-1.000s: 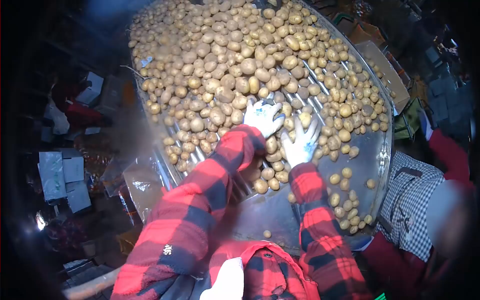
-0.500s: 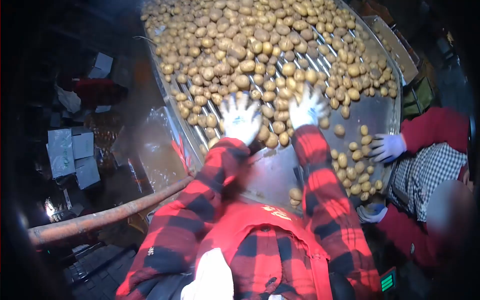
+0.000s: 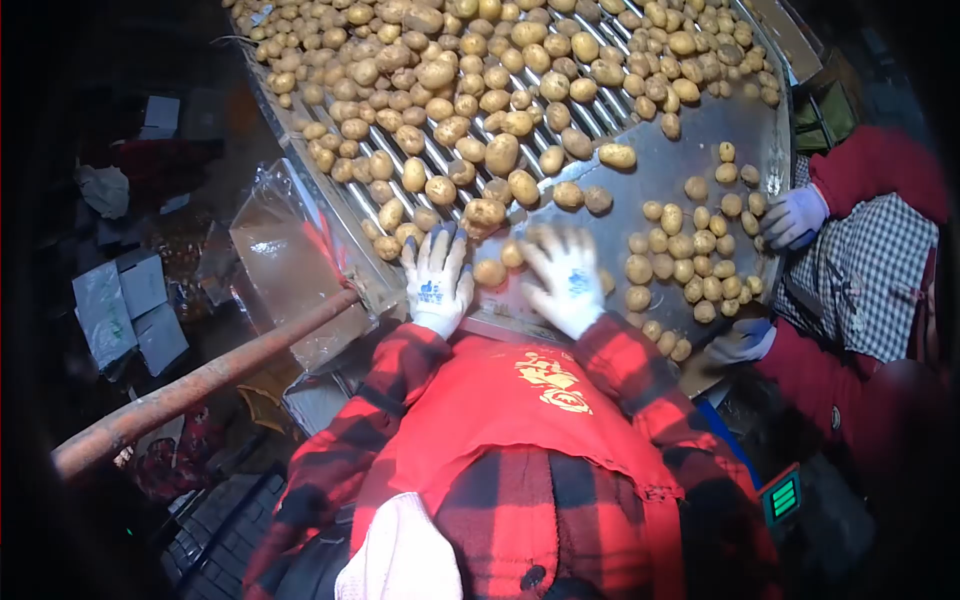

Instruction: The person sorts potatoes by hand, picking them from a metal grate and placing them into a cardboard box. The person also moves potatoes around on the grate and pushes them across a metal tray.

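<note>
My left hand (image 3: 438, 280), in a white glove with bluish-grey fingertips, lies with its fingers spread at the near edge of the metal rollers (image 3: 425, 150). Potatoes (image 3: 502, 153) touch or sit just beyond its fingertips. My right hand (image 3: 566, 280), also gloved, is partly blurred with its fingers apart over the metal sheet (image 3: 625, 190). Two small potatoes (image 3: 490, 273) sit between my hands, close to the right fingertips. Neither hand is wrapped around anything.
A co-worker's gloved hand (image 3: 795, 217) is beside a cluster of small potatoes (image 3: 703, 242) at the right; their other hand (image 3: 740, 342) is lower. A rusty pipe (image 3: 200, 385) crosses the lower left. Open boxes (image 3: 125, 310) lie at the far left.
Both my hands have drawn back toward my body from among the potatoes. Potatoes have shifted, exposing more of the metal sheet. The view has also moved.
</note>
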Motion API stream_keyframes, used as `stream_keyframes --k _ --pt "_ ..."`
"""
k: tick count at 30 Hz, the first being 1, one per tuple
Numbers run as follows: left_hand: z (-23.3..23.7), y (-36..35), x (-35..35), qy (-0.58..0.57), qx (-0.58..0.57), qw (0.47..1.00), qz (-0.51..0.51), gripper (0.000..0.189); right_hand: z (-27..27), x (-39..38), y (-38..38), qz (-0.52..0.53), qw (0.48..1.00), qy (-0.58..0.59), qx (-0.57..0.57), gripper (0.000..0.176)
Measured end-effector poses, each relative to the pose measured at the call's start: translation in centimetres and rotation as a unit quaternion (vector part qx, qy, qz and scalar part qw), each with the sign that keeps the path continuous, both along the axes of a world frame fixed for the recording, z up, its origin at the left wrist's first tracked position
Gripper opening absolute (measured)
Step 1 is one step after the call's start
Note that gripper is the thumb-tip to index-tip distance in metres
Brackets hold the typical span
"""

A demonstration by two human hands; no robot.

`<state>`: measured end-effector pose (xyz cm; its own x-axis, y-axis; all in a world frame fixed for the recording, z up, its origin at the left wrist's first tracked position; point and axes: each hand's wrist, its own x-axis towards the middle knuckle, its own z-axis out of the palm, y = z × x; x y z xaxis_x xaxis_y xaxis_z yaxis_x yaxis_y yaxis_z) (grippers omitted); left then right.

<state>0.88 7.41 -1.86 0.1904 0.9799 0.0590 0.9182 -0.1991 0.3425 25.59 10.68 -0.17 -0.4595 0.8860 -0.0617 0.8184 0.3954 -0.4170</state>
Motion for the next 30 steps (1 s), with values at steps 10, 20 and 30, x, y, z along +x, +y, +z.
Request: stream_keyframes --k 10,20,30 --pt "-0.6 5.2 -2.2 0.068 0.032 0.994 0.075 0.057 -1.5 2.6 -7.7 -0.129 0.991 -0.011 -0.029 0.064" --pt "2.8 -0.8 2.3 -0.541 -0.190 0.800 0.177 0.031 -2.9 -5.7 10.3 -0.126 0.992 0.003 0.002 0.055" --pt "2.8 -0.3 1.0 -0.848 -0.384 0.204 0.302 0.042 -0.5 -9.9 12.6 -0.188 0.966 0.164 -0.064 0.061"
